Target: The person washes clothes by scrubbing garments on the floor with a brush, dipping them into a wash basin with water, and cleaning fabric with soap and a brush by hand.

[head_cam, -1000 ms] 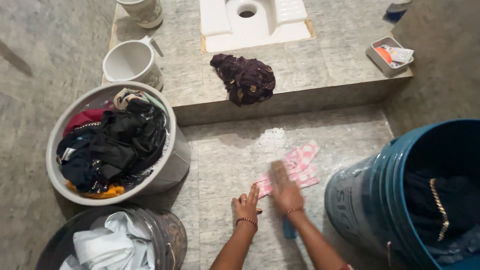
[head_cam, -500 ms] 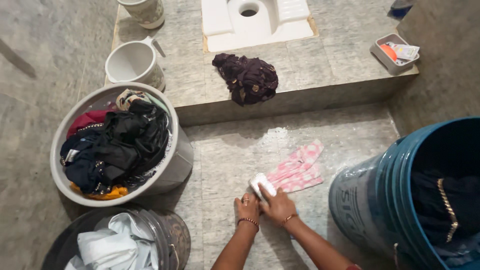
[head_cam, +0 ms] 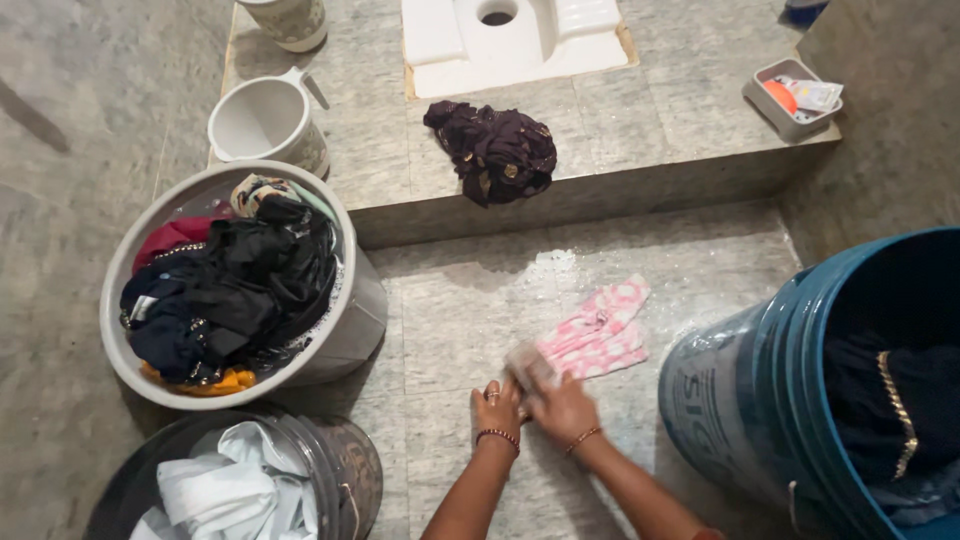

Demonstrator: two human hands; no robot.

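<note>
A pink and white patterned cloth (head_cam: 600, 332) lies flat on the wet, soapy grey floor. My left hand (head_cam: 496, 408) presses down at the cloth's near end, fingers spread. My right hand (head_cam: 562, 408) is closed around a pale scrubbing brush (head_cam: 527, 364) that rests on the near end of the cloth; the brush is blurred. Both wrists wear bangles.
A grey tub of dark wet clothes (head_cam: 225, 290) stands at left, a bucket with white cloth (head_cam: 240, 490) below it, a blue bucket (head_cam: 820, 390) at right. On the raised step are a dark purple garment (head_cam: 495, 150), a white jug (head_cam: 265, 120), a squat toilet pan (head_cam: 510, 40) and a soap tray (head_cam: 795, 100).
My right hand has pulled the brush back from the middle of the pink cloth to its near end, beside my left hand. The cloth lies a little more spread out.
</note>
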